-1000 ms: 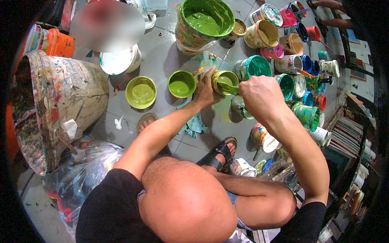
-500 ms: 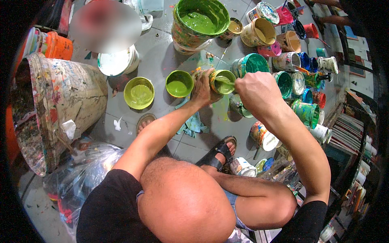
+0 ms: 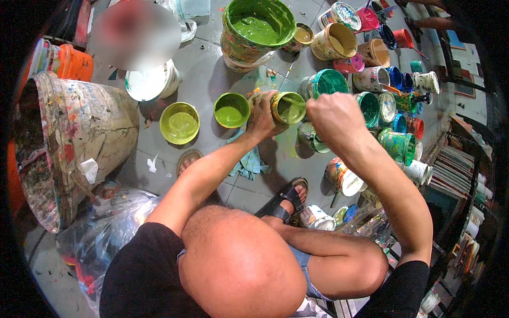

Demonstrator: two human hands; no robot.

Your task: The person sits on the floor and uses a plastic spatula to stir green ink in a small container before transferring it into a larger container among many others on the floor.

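Near the middle, a small cup of olive-green paint is tilted in my left hand, whose fingers wrap round its side. My right hand is closed on a green stirrer, its flat end inside that cup. Two more cups sit to the left, one darker olive, one pale yellow-green. A teal-lined bucket stands just behind my right hand. Above, a large bucket holds thick green paint. A crumpled light-blue cloth lies on the floor under my left wrist.
A big stained bucket and a plastic bag are at left, with a white bucket above. Many paint pots crowd the right side beside a rack. Another person's bare leg shows top right. My sandalled foot is below the cup.
My right hand has moved slightly up and left, and the stirrer has shifted inside the cup. My left hand still holds the cup, and the whole view has drifted a little.
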